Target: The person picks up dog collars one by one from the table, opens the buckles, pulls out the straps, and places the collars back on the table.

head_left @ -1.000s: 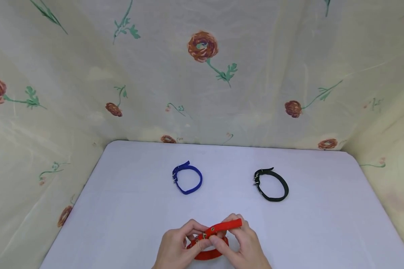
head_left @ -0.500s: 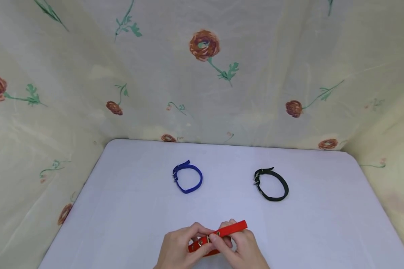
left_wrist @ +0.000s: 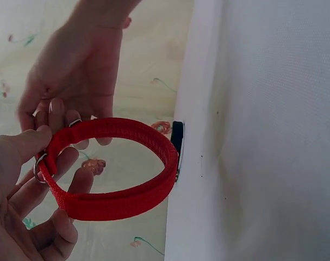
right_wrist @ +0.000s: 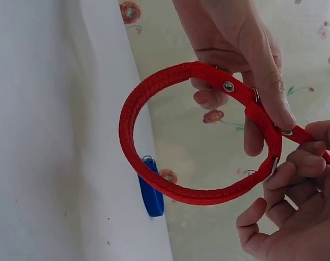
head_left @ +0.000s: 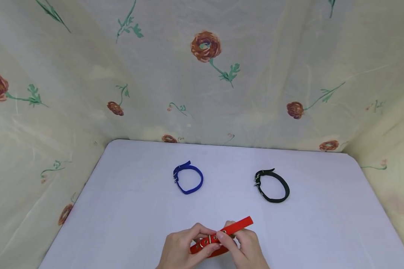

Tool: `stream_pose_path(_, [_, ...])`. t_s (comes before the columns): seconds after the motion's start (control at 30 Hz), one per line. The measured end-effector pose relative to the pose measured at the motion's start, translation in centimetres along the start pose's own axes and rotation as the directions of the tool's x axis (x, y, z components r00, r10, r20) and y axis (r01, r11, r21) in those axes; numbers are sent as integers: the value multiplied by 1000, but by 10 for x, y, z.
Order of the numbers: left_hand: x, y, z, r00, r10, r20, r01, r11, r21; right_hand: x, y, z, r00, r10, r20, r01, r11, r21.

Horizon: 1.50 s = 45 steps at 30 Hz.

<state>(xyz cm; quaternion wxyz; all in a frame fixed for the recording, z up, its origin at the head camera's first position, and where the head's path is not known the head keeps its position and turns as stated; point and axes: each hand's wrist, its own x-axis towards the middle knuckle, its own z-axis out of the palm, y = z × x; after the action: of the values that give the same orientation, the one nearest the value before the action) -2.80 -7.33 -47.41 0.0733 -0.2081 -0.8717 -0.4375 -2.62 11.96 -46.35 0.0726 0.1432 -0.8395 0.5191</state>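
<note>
A red collar [head_left: 240,225] with metal eyelets and a ring is held in both hands near the table's front edge. My left hand [head_left: 180,246] pinches it beside the metal buckle. Thumb and fingers of my right hand [head_left: 245,246] pinch the strap on the other side of the buckle, its free end sticking out up and to the right. In the left wrist view the red collar [left_wrist: 124,206] forms a closed loop. In the right wrist view, the red collar's loop [right_wrist: 126,128] hangs between the hands, the strap tail passing between the right fingers.
Farther back on the white table [head_left: 128,209] lie a blue collar [head_left: 201,178] on the left and a black collar [head_left: 285,186] on the right, both buckled into loops. A flowered cloth [head_left: 249,108] rises behind the table and at its sides.
The strap's free end has slid farther out to the upper right through the buckle, with more eyelets showing past it. The right thumb has shifted right; the left hand has hardly moved.
</note>
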Motion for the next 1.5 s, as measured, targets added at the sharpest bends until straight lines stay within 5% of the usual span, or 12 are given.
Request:
stream_pose_path(0.4, [-1, 3, 5, 998, -55, -36, 53, 997, -60, 0, -3, -2, 998, 51, 23, -51, 999, 5])
stream_pose_path(0.73, [2, 4, 0, 969, -219, 114, 241, 940, -240, 0, 0, 0, 993, 82, 80, -87, 994, 70])
stream_pose_path(0.9, [1, 2, -1, 926, -317, 207, 374, 851, -368, 1, 1, 1, 989, 87, 121, -99, 990, 102])
stream_pose_path(1.1, [3, -1, -2, 835, -429, 344, 549, 678, -488, 4, -4, 3, 951, 286, 121, -298, 949, 98])
stream_pose_path(1.3, [4, -3, 0, 762, -493, 419, 645, 521, -559, 4, -3, 6, 943, 321, 89, -329, 939, 100])
stream_pose_path(1.4, [3, -3, 2, 747, -504, 434, 660, 486, -572, 5, -2, 7, 931, 351, 100, -360, 929, 90])
stream_pose_path(1.5, [2, -3, 3, 750, -499, 434, 657, 486, -576, 6, -1, 7, 914, 386, 121, -396, 915, 70])
